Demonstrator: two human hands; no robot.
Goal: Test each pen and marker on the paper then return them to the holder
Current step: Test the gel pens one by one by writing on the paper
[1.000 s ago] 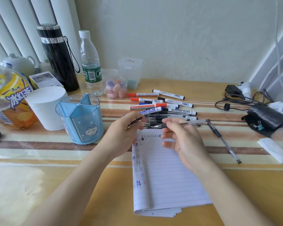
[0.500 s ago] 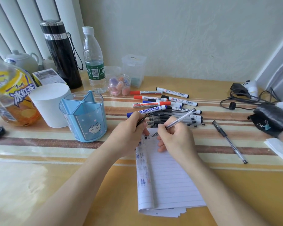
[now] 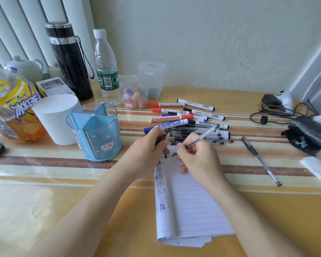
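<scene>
My right hand (image 3: pixel 196 156) grips a clear gel pen (image 3: pixel 202 135) in writing pose, its tip on the top left of the lined paper (image 3: pixel 193 204), beside several ink marks down the left margin. My left hand (image 3: pixel 148 151) holds the pen's black cap (image 3: pixel 162 139) at the paper's top left corner. A pile of whiteboard markers and gel pens (image 3: pixel 191 123) lies just beyond both hands. The blue divided pen holder (image 3: pixel 95 132) stands to the left with nothing visible in it. One more black-capped gel pen (image 3: pixel 260 160) lies alone on the right.
A white cup (image 3: pixel 56 117), iced-tea bottle (image 3: pixel 13 108), black flask (image 3: pixel 69 60) and water bottle (image 3: pixel 106 67) crowd the back left. A small jar (image 3: pixel 135 97) and clear box (image 3: pixel 152 78) sit behind the markers. Black cable (image 3: pixel 278 112), black pouch (image 3: pixel 308 134) and folded tissue (image 3: pixel 317 169) lie right.
My right hand turned the uncapped pen from level above the pile into writing pose and lowered its tip onto the paper. My left hand kept the cap.
</scene>
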